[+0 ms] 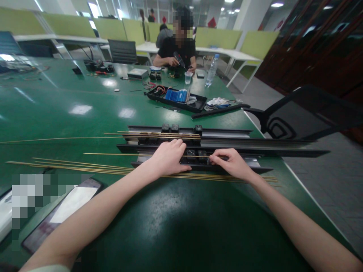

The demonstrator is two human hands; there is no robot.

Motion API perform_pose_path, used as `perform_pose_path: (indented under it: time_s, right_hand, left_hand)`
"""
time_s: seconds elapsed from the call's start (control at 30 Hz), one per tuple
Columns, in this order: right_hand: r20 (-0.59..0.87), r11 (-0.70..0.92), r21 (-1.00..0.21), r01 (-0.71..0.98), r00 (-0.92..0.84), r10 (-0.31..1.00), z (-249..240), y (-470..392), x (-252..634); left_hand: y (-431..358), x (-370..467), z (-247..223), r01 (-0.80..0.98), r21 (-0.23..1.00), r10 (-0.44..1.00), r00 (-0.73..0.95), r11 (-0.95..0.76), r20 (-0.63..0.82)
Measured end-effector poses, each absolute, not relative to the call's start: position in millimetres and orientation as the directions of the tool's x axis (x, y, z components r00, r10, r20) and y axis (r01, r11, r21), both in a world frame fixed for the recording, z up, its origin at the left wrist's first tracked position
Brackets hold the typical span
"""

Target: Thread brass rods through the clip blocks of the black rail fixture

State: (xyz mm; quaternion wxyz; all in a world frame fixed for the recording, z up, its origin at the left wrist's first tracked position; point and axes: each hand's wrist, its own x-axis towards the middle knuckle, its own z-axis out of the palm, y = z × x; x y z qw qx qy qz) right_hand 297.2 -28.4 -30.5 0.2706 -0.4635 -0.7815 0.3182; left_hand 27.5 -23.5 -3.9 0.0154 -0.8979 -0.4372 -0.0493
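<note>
my left hand (169, 158) lies over the long black channel-shaped rails (300, 152), which sit side by side near the table's right edge; whether those fingers grip anything, can't tell. my right thumb and forefinger are pinched narrow at the thin brass-coloured rod (113, 154), which runs lengthwise above the nearest rail, over small black square blocks (191, 154). more brass rods (85, 166) lie on the near side of the rails. beyond, on the green glossy table (113, 219), a black shallow tray (200, 104) holds a blue ribbed piece (176, 95).
</note>
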Motion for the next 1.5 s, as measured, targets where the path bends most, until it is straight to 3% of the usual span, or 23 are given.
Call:
perform_pose_path:
  time_s: [1.5]
  right_hand:
    - [0.099, 0.339, -0.736, 0.586, -0.402, 0.910, -27.6, -31.7, 304.9]
  left_hand:
    - [-22.9, 28.0, -4.6, 0.788, 0.014, 0.785, 0.611, -0.615, 0.100]
